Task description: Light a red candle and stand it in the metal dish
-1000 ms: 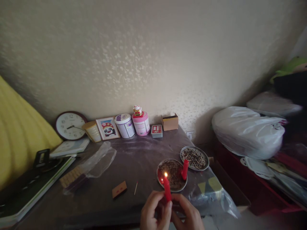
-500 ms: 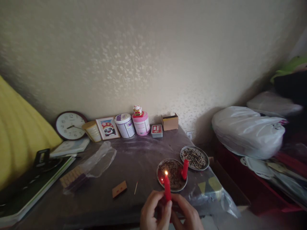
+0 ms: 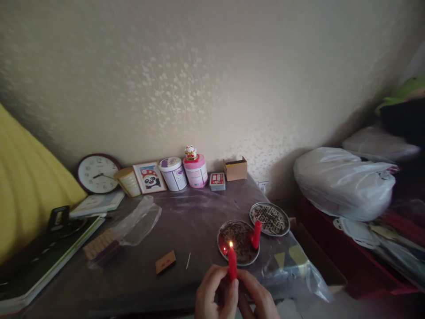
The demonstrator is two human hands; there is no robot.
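Left hand (image 3: 212, 294) and right hand (image 3: 257, 297) both closed in a grip around lit red candle (image 3: 232, 264); held upright just before round metal dish (image 3: 238, 243) on bench (image 3: 186, 226); second red candle (image 3: 256, 235) standing in dish.

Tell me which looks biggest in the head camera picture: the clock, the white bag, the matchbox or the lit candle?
1. White bag, by far the biggest.
2. Clock.
3. Lit candle and matchbox look about alike; the candle sits nearer the camera, partly hidden by both hands, the left hand and right hand, so I won't rank them.
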